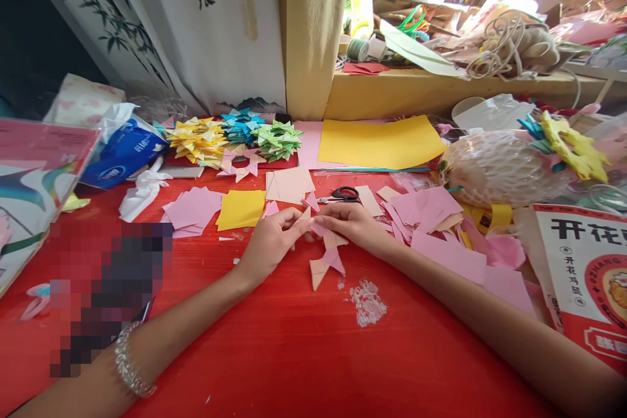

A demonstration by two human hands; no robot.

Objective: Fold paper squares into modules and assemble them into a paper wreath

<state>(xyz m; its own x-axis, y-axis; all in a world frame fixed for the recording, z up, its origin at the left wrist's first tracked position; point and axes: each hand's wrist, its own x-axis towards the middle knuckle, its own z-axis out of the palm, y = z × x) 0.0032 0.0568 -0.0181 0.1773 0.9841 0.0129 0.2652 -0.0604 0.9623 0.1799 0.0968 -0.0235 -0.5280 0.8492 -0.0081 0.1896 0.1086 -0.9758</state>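
My left hand (272,240) and my right hand (353,225) meet over the red table (274,339), both pinching a small pink folded paper piece (317,228) between their fingertips. Just below lies a folded pink-and-peach paper shape (326,264). Black-handled scissors (340,195) rest right behind my right hand. A yellow paper square (241,209) and a stack of pink squares (192,210) lie to the left of my left hand. My left wrist wears a beaded bracelet (128,366).
Piles of folded yellow (198,139), blue (241,124) and green (277,138) paper shapes sit at the back. A large yellow sheet (379,142), a net-wrapped fruit (494,168), a tissue pack (122,153), pink scraps (441,222) and a red-white package (582,274) surround the work spot.
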